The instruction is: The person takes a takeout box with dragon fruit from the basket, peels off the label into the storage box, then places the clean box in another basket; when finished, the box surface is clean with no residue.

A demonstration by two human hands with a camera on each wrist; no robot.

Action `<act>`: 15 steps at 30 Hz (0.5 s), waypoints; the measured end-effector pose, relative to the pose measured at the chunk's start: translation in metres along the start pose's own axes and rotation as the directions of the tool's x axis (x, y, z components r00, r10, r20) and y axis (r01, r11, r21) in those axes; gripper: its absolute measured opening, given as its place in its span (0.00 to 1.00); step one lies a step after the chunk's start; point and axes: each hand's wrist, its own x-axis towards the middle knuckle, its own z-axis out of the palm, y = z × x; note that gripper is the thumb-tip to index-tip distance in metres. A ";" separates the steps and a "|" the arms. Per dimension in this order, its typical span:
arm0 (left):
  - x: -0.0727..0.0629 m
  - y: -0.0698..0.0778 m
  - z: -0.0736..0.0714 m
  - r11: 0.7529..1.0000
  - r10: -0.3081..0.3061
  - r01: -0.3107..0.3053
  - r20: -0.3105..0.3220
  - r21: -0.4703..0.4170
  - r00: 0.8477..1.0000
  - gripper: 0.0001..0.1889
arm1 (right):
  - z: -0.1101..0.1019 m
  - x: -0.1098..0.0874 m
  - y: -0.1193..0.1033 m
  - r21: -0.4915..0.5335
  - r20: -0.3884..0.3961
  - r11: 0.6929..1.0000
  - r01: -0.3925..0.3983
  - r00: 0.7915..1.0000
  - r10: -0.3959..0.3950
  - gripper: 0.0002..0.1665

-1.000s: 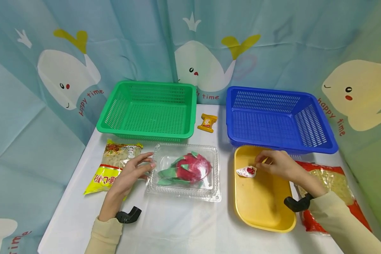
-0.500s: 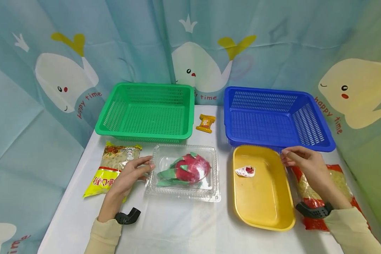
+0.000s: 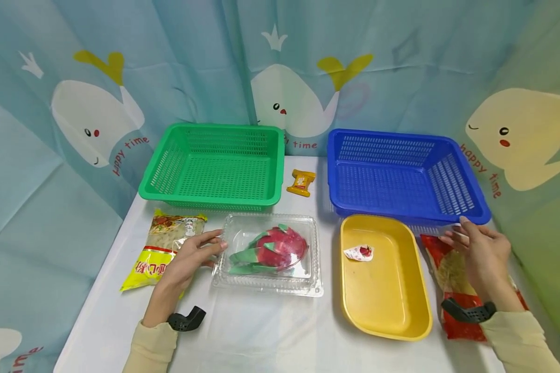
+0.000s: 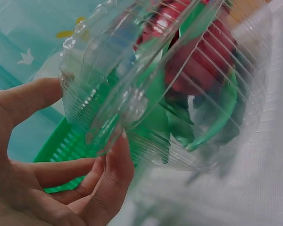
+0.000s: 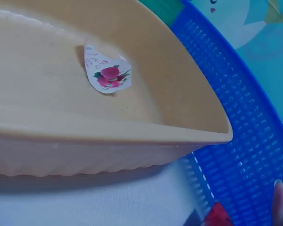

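A clear plastic clamshell box (image 3: pixel 270 282) sits mid-table with a red and green dragon fruit (image 3: pixel 280 248) inside. My left hand (image 3: pixel 193 256) holds its left edge, thumb and fingers bent against the rim. In the left wrist view, the fingers (image 4: pixel 115 174) touch the ridged side. My right hand (image 3: pixel 485 256) is held over a red bag of pale food (image 3: pixel 452 269), its fingers loosely bent near the blue basket's (image 3: pixel 476 215) front right corner. Only a fingertip (image 5: pixel 279 202) of it shows in the right wrist view. A small white tag with a red print (image 3: pixel 360 253) lies in the yellow tray (image 3: pixel 387 316).
A green basket (image 3: pixel 214 199) stands at the back left, the blue one at the back right. A small gold-wrapped packet (image 3: pixel 301 182) lies between them. At the left is a yellow macaroni bag (image 3: pixel 156 259). A printed curtain (image 3: pixel 205 62) borders the table.
My right hand has left the yellow tray and moved right, over the red bag. The small tag stays in the tray. My left hand keeps its hold on the clear box.
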 end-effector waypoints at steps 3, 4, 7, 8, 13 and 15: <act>0.001 -0.001 0.000 1.000 -0.012 0.012 0.002 -0.004 1.000 0.34 | 0.002 0.006 0.000 0.067 -0.062 0.998 -0.018 0.998 0.022 0.15; 0.002 -0.001 0.001 1.000 -0.015 0.015 0.002 -0.006 1.000 0.35 | 0.002 0.008 0.000 0.080 -0.088 0.997 -0.024 0.996 0.031 0.18; 0.004 -0.001 0.002 1.000 -0.022 0.022 0.010 -0.015 1.000 0.35 | 0.002 0.013 -0.001 0.126 -0.153 0.991 -0.051 0.986 0.071 0.26; 0.004 -0.001 0.002 0.999 -0.024 0.025 0.015 -0.022 1.000 0.35 | 0.002 0.014 -0.001 0.143 -0.160 0.988 -0.064 0.983 0.087 0.27; 0.005 0.002 0.000 0.998 -0.026 0.029 0.044 -0.049 0.999 0.36 | -0.001 0.019 0.001 0.282 -0.118 0.955 -0.089 0.985 0.127 0.17; 0.006 0.002 0.000 0.997 -0.028 0.032 0.052 -0.064 0.998 0.37 | -0.002 0.021 0.003 0.323 -0.093 0.941 -0.097 0.987 0.133 0.13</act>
